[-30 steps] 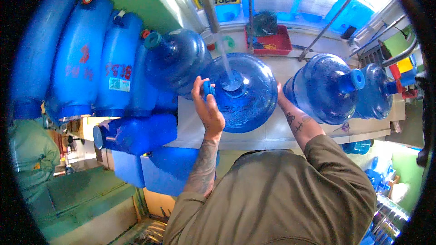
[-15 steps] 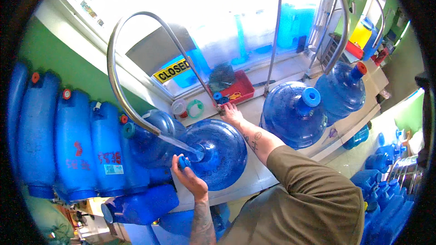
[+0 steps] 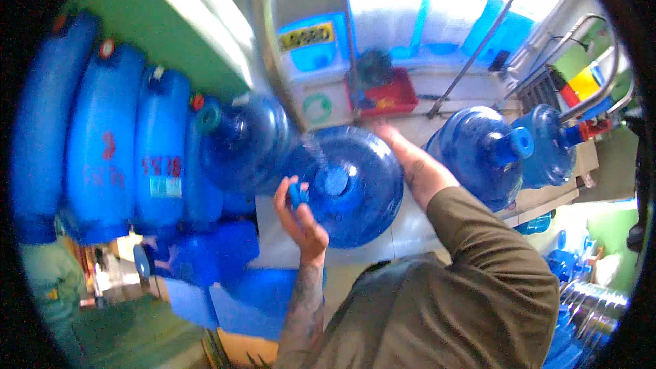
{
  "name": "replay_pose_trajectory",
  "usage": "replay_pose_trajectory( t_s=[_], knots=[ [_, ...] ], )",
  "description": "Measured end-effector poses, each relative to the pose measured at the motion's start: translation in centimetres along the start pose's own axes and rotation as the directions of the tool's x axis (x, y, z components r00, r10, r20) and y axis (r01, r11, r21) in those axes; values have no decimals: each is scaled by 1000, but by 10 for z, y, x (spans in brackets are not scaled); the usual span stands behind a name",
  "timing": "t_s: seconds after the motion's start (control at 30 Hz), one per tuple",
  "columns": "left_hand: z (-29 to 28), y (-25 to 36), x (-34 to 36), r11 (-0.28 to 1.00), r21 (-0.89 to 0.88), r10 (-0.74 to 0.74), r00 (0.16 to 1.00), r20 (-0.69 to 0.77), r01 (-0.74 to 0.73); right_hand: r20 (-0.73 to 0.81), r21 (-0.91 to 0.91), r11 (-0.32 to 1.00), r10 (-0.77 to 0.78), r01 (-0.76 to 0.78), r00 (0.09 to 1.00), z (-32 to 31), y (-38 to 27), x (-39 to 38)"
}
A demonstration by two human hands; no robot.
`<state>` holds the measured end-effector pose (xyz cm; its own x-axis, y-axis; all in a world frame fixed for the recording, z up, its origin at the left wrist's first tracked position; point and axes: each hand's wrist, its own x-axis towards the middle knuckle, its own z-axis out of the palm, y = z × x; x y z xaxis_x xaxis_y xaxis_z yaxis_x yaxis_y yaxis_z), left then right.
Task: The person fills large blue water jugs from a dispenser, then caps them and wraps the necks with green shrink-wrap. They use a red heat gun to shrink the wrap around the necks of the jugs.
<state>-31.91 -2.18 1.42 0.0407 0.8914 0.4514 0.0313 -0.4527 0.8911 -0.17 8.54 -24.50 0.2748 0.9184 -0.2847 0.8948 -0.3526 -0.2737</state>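
A round blue water jug (image 3: 369, 215) stands before me, its mouth (image 3: 335, 181) facing up toward me and filled to near the rim. My left hand (image 3: 307, 229) is beside that mouth, thumb and fingers closed on a small blue cap (image 3: 296, 195). Above the jug, a bent metal filling pipe (image 3: 273, 61) ends, with a faint, blurred trickle below it. My right hand (image 3: 387, 132) reaches past the jug's far side, near the pipe's foot. Its fingers are smeared by motion, so their hold cannot be made out.
Another blue jug (image 3: 249, 137) lies close on the left, beside a row of tall blue containers (image 3: 109, 143). To the right are a blue-capped jug (image 3: 478, 157) and a red-capped jug (image 3: 547, 147). Behind sits a red tray (image 3: 400, 92) on the ledge, near more metal pipes (image 3: 471, 61).
The view has swung to the left and down. The clear stream from the pipe has thinned to a faint trickle. My right hand has shifted away from the pipe's foot; my left still holds the cap.
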Motion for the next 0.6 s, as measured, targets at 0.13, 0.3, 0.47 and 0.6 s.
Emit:
replay_pose_trajectory(
  t_s=[0.13,0.3,0.47,0.6],
  knots=[
    [-3,-2,-1,1000,26,14,1000,9,-14,66,-29,990,-133,136,989,-5,9,7],
    [-2,-2,1,998,45,49,999,23,-50,60,-89,989,-112,117,992,-29,-2,-2],
    [-4,-1,2,998,1,60,998,21,-60,59,-12,994,-104,105,993,-37,-9,-12],
    [-4,-1,1,999,0,43,999,15,-43,28,55,986,-157,155,987,-31,-1,-10]
  ],
)
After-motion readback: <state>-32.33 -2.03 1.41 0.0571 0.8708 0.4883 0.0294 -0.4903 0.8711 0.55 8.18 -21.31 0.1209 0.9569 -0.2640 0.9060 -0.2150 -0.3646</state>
